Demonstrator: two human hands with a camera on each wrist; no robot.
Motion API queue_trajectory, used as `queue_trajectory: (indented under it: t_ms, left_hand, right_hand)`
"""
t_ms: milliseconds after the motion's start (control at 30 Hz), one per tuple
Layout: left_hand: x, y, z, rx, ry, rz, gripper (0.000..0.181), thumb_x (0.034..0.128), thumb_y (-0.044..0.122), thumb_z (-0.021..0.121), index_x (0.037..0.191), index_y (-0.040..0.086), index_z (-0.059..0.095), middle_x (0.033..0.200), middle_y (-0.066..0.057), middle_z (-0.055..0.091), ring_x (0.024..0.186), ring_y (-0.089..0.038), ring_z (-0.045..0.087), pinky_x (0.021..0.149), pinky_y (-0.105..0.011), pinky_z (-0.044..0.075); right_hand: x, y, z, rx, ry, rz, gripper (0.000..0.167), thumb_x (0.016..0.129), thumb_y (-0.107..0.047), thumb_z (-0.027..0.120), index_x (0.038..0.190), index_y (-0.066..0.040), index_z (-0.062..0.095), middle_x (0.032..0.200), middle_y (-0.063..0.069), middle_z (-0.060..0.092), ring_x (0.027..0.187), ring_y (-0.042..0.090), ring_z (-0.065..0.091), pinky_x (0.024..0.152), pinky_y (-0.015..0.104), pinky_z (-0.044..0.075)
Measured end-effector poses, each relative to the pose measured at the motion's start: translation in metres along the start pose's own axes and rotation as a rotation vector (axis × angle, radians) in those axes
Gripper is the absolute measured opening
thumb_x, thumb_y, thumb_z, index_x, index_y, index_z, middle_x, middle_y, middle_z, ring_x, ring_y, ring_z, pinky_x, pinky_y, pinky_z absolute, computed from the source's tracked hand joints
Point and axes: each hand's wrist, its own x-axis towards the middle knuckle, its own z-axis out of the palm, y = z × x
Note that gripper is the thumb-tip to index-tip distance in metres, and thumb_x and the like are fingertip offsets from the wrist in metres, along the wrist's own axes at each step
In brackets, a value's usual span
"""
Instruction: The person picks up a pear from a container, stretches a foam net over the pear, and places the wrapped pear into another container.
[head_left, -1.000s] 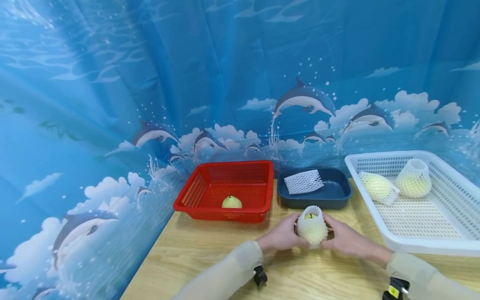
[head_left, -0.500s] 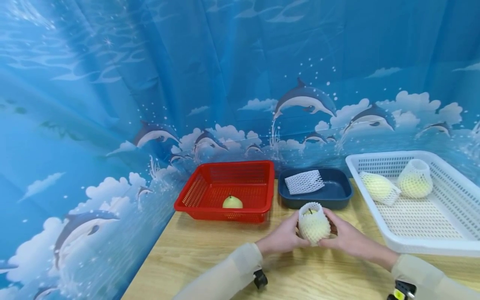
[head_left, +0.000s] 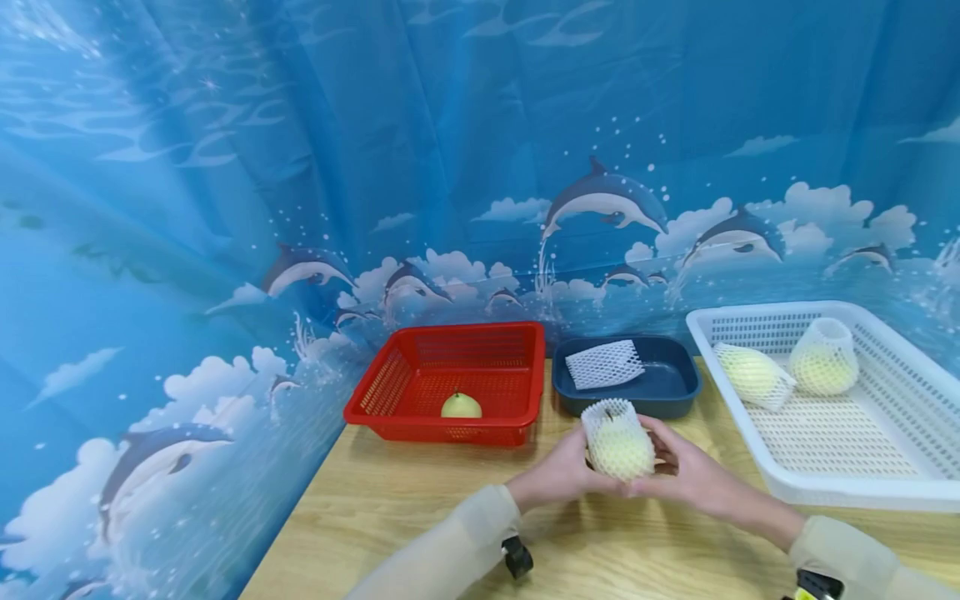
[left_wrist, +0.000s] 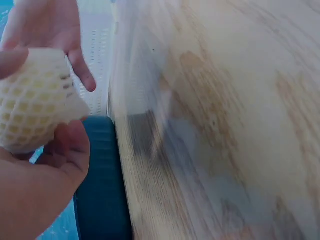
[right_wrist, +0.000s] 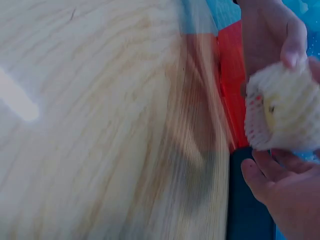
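Both hands hold a pale yellow-green pear in a white foam net sleeve (head_left: 619,446) above the table. The net's open end stands up past the fruit, and the stem shows inside it. My left hand (head_left: 558,471) grips the pear from the left, its fingers curled round the netted side in the left wrist view. From the right, my right hand (head_left: 693,475) touches it with the thumb low on the net. In the right wrist view the right fingers (right_wrist: 272,172) lie along its side, one held off. The pear's far side is hidden.
A bare pear (head_left: 461,406) lies in the red basket (head_left: 450,430) at left. Behind the hands, a dark blue tray (head_left: 671,379) holds a loose foam net (head_left: 604,364). At right, the white basket (head_left: 862,454) contains two netted pears (head_left: 823,367). A dolphin-print curtain hangs behind.
The netted pear has come up slightly and shifted left in both hands, and its open end now tips to the left. The right fingers have loosened around it. Baskets and tray stay put.
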Motion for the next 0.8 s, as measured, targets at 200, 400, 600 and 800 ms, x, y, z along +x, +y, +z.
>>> queue_trajectory:
  t_ms: [200, 400, 600, 800]
  left_hand:
    - [-0.007, 0.007, -0.006, -0.103, -0.047, -0.077, 0.072, 0.0762, 0.010, 0.081, 0.138, 0.024, 0.048, 0.123, 0.013, 0.059, 0.107, -0.001, 0.058, 0.096, -0.021, 0.047]
    - [-0.008, 0.012, -0.010, -0.139, -0.079, -0.038, 0.079, 0.0751, 0.004, 0.079, 0.143, 0.023, 0.043, 0.130, 0.010, 0.053, 0.113, -0.002, 0.054, 0.097, -0.022, 0.048]
    - [-0.010, 0.014, -0.009, -0.153, -0.045, -0.036, 0.080, 0.0758, 0.002, 0.078, 0.144, 0.023, 0.042, 0.127, 0.008, 0.053, 0.107, -0.004, 0.056, 0.088, -0.024, 0.055]
    - [-0.016, 0.021, 0.003, 0.070, 0.150, -0.070, 0.076, 0.0780, 0.017, 0.083, 0.143, 0.023, 0.043, 0.122, 0.009, 0.052, 0.101, -0.007, 0.055, 0.078, -0.022, 0.055]
  right_hand:
    - [-0.003, -0.003, -0.009, 0.134, -0.119, -0.016, 0.077, 0.099, -0.011, 0.061, 0.157, 0.006, 0.013, 0.144, 0.041, 0.041, 0.116, -0.010, 0.052, 0.092, 0.022, 0.051]
    - [-0.002, -0.006, -0.010, 0.336, -0.242, 0.003, 0.087, 0.100, -0.008, 0.057, 0.157, 0.006, -0.007, 0.153, 0.048, 0.011, 0.121, -0.008, 0.051, 0.097, 0.022, 0.049]
    - [-0.001, -0.011, -0.005, 0.356, -0.187, -0.005, 0.084, 0.099, -0.006, 0.058, 0.157, 0.006, -0.002, 0.150, 0.047, 0.021, 0.119, -0.001, 0.057, 0.095, 0.025, 0.052]
    - [0.000, -0.013, 0.000, 0.201, 0.007, 0.094, 0.076, 0.096, -0.014, 0.066, 0.155, 0.003, 0.020, 0.139, 0.032, 0.050, 0.107, -0.002, 0.061, 0.086, 0.026, 0.055]
